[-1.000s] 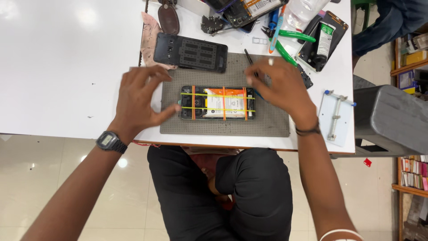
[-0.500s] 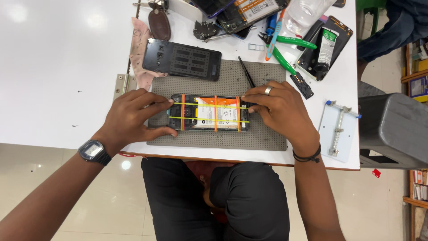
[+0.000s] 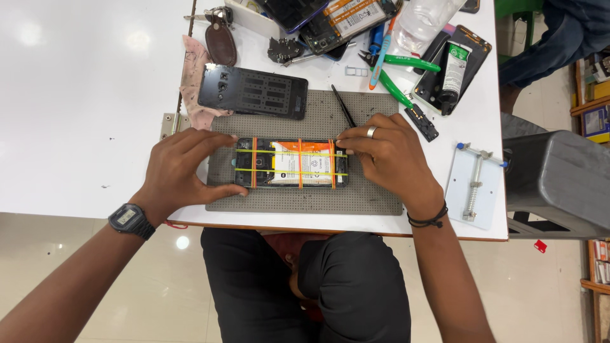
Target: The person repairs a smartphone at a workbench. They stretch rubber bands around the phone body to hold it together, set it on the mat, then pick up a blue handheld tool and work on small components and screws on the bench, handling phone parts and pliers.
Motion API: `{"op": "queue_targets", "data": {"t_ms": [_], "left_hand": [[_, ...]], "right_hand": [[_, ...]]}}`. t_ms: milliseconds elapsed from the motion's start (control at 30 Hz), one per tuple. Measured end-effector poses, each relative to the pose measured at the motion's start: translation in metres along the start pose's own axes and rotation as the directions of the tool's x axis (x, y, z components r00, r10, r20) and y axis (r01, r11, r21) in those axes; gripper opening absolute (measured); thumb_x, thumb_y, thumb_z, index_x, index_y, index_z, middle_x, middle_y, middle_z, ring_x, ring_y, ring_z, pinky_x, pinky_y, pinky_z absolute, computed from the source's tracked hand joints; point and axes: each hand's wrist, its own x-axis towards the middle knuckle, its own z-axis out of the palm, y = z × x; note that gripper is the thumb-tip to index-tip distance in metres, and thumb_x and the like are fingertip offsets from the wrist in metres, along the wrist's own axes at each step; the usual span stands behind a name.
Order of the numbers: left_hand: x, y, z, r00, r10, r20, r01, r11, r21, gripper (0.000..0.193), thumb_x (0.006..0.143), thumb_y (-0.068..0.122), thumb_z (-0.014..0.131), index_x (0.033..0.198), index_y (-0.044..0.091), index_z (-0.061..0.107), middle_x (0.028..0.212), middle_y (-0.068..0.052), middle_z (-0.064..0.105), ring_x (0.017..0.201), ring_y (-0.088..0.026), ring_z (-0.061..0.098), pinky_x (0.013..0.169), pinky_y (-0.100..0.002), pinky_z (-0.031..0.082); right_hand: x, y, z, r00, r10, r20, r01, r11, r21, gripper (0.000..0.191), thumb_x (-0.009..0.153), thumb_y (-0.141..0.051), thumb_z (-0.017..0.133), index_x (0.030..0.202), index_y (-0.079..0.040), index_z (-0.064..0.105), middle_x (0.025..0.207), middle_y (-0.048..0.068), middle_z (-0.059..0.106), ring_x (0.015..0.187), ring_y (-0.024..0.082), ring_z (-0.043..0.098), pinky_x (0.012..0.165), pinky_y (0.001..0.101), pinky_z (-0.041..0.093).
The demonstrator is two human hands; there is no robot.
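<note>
An opened phone (image 3: pixel 289 163) with a white and orange battery lies on a grey work mat (image 3: pixel 356 197), bound by orange and yellow rubber bands. My left hand (image 3: pixel 181 168) grips the phone's left end, thumb at its near edge and fingers at its far edge. My right hand (image 3: pixel 387 155), a ring on one finger, pinches the phone's right end, fingertips at the far right corner. Thin black tweezers (image 3: pixel 343 107) lie on the mat just beyond my right hand.
A black phone back cover (image 3: pixel 254 92) lies beyond the mat on a pink cloth (image 3: pixel 190 70). Green-handled pliers (image 3: pixel 400 76), a glue tube (image 3: pixel 454 70), other opened phones (image 3: pixel 337 19) and a brown key pouch (image 3: pixel 220 41) crowd the far table. A metal clamp plate (image 3: pixel 473 184) sits right.
The view has shifted so the mat and phone sit lower in frame. Both hands stay on the phone's ends; my right fingers have drawn in to its far right corner.
</note>
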Motion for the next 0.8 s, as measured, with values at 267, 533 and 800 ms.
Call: {"op": "queue_targets", "data": {"t_ms": [267, 533, 800], "left_hand": [[-0.002, -0.005, 0.004, 0.999, 0.028, 0.033, -0.028, 0.999, -0.018, 0.056, 0.061, 0.051, 0.092, 0.097, 0.010, 0.079, 0.105, -0.004, 0.075, 0.092, -0.020, 0.073, 0.077, -0.035, 0.059], [-0.006, -0.009, 0.001, 0.993, -0.089, -0.072, 0.083, 0.993, -0.086, 0.085, 0.065, 0.065, 0.083, 0.118, 0.002, 0.066, 0.111, -0.010, 0.070, 0.086, -0.021, 0.068, 0.074, -0.034, 0.057], [0.000, -0.007, 0.004, 0.957, -0.206, -0.206, 0.213, 0.977, 0.015, 0.057, 0.092, 0.055, 0.072, 0.120, 0.006, 0.066, 0.120, -0.009, 0.066, 0.091, -0.022, 0.069, 0.073, -0.035, 0.056]], "right_hand": [[-0.001, 0.002, 0.005, 1.000, 0.024, -0.011, -0.024, 1.000, -0.001, 0.022, 0.079, -0.004, 0.078, 0.097, -0.015, 0.083, 0.104, -0.006, 0.078, 0.083, 0.016, 0.060, 0.093, 0.0389, 0.039], [-0.002, 0.008, 0.010, 0.996, 0.009, -0.092, -0.009, 1.000, -0.003, 0.020, 0.081, -0.002, 0.075, 0.093, -0.017, 0.081, 0.101, -0.006, 0.079, 0.083, 0.016, 0.060, 0.097, 0.0417, 0.038], [0.007, 0.020, 0.003, 0.869, 0.251, -0.425, -0.184, 0.964, 0.193, 0.008, 0.094, -0.005, 0.074, 0.099, -0.009, 0.078, 0.090, 0.001, 0.077, 0.075, 0.015, 0.066, 0.089, 0.0344, 0.043]]}}
